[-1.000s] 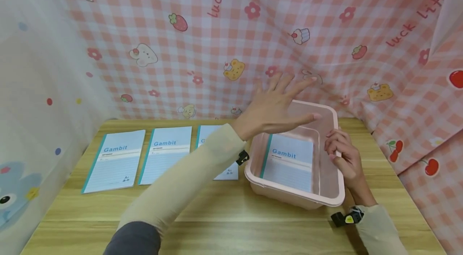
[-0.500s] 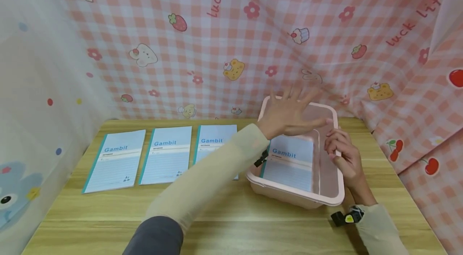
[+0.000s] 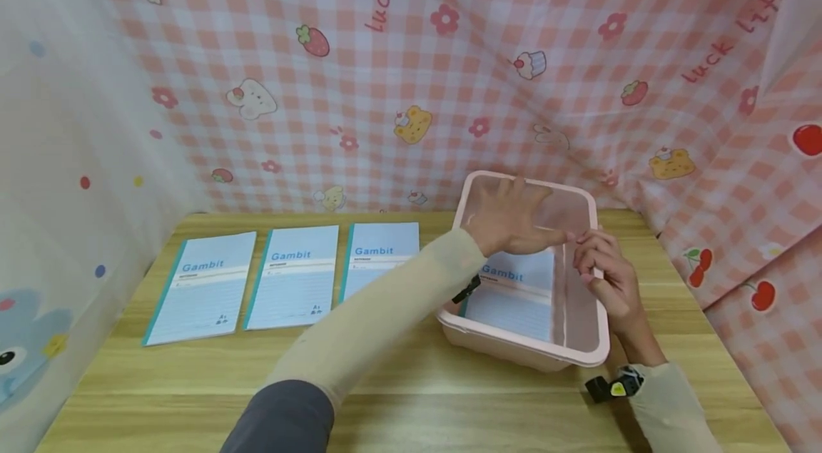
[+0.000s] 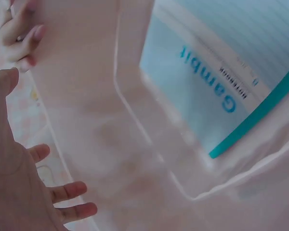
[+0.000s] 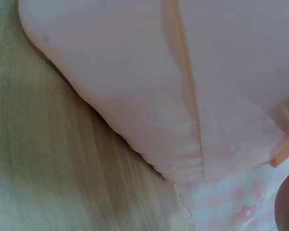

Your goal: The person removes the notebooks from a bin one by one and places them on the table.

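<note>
My left hand (image 3: 514, 221) is held over the far part of a pink plastic basin (image 3: 526, 343), fingers spread and nothing in them. Its thumb reaches toward the right rim, close to my other hand. With curled fingers my right hand (image 3: 610, 275) grips that right rim from outside. Inside the basin lies a light blue "Gambit" notebook (image 3: 514, 307) with a teal spine, its upper left part hidden behind the left hand and wrist. The left wrist view shows the notebook (image 4: 197, 86) flat on the basin floor, apart from the left hand (image 4: 19, 183).
Left of the basin, three matching notebooks lie in a row: one at far left (image 3: 199, 296), one in the middle (image 3: 292, 296) and one (image 3: 385, 246) partly under the left sleeve. A checked curtain (image 3: 359, 82) hangs behind the wooden table (image 3: 398, 396).
My left hand has come down and slightly right, from above the basin's back rim to over its inside, fingers still spread. The right hand and the basin stay almost where they were.
</note>
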Available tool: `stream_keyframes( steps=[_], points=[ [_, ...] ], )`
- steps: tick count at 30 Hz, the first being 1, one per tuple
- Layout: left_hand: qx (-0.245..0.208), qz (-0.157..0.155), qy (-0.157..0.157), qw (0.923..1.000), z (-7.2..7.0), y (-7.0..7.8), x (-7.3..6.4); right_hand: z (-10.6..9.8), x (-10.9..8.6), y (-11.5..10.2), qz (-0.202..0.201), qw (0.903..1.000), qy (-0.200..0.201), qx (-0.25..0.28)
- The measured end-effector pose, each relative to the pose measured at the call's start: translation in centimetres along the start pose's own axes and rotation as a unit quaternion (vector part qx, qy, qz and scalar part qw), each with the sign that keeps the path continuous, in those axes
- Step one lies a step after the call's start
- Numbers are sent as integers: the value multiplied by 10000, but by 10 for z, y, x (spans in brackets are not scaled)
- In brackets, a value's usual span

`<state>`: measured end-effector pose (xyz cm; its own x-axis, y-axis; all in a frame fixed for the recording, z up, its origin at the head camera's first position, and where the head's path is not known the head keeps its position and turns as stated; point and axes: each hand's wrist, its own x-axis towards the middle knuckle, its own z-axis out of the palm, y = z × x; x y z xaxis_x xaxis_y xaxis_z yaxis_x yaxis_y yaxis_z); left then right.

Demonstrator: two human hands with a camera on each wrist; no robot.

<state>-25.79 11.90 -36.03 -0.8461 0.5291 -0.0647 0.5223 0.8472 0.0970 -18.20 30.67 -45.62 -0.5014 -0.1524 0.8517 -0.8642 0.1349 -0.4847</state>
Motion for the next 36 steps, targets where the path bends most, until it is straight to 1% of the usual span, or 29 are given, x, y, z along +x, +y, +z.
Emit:
stream_keyframes(
  steps=[2, 6, 11, 13, 18, 22, 26, 29, 34, 36],
  points=[
    [-92, -10, -119, 9999, 5, 0, 0, 1, 0, 0, 3, 10000, 6, 35],
    [-212, -174, -386, 9989, 15, 2, 0, 1, -2, 0, 45, 10000, 24, 30],
    [-93, -301, -868, 9957, 26, 9, 4, 0, -4, 1, 68, 10000, 12, 21],
    [50, -347, -1049, 9939, 29, 12, 6, -1, -4, 2, 52, 10000, 23, 43],
    [259, -519, -1337, 9893, 40, 20, 9, -1, -3, 3, 33, 10000, 22, 31],
    [262, -511, -1350, 9892, 45, 21, 10, 0, -2, 3, 29, 10000, 15, 39],
    [327, -443, -1187, 9914, 50, 21, 9, 2, -2, 2, 80, 9999, 31, 72],
    [342, -478, -1201, 9910, 57, 22, 11, 2, -2, 2, 103, 9999, 21, 93],
    [159, -653, -1554, 9856, 65, 24, 15, 2, -2, 2, 66, 9998, 71, 149],
    [117, -723, -1650, 9836, 68, 25, 15, 2, -2, 2, 77, 9998, 96, 145]
  ],
)
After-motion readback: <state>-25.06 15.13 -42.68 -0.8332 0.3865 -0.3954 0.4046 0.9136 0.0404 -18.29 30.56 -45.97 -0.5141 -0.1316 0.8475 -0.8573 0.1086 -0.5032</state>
